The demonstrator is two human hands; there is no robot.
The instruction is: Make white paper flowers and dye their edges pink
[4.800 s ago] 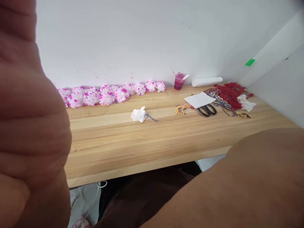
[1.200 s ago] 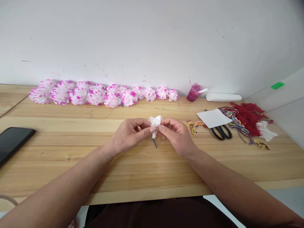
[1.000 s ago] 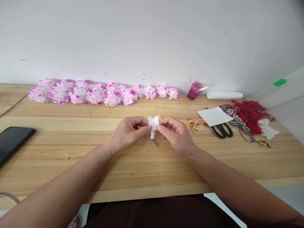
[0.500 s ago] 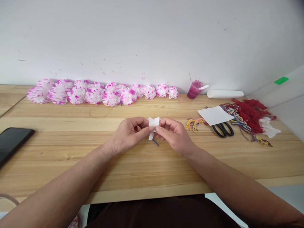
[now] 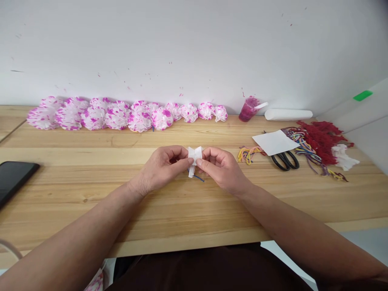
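Observation:
A small piece of folded white tissue paper [image 5: 194,152] is pinched between both hands above the middle of the table. My left hand [image 5: 165,165] grips its left side between thumb and fingers. On the other side, my right hand [image 5: 221,166] pinches it the same way. The paper fans out at the top, and a narrow strip of it hangs below the thumbs. A short blue cord [image 5: 199,178] pokes out beneath the paper; where it is fastened is hidden by the fingers.
White-and-magenta paper pompoms [image 5: 118,115] line the wall. Rightward stand a cup of magenta liquid [image 5: 248,109] and a white roll [image 5: 287,114]. Black-handled scissors [image 5: 285,161] lie partly under a white sheet [image 5: 275,142], beside coloured cords [image 5: 250,154] and red tissue [image 5: 321,141]. A phone [image 5: 15,178] lies left.
The view has shifted slightly. Both hands keep their pinch on the tissue paper, whose top looks a little more spread. The blue cord's end now points more to the right.

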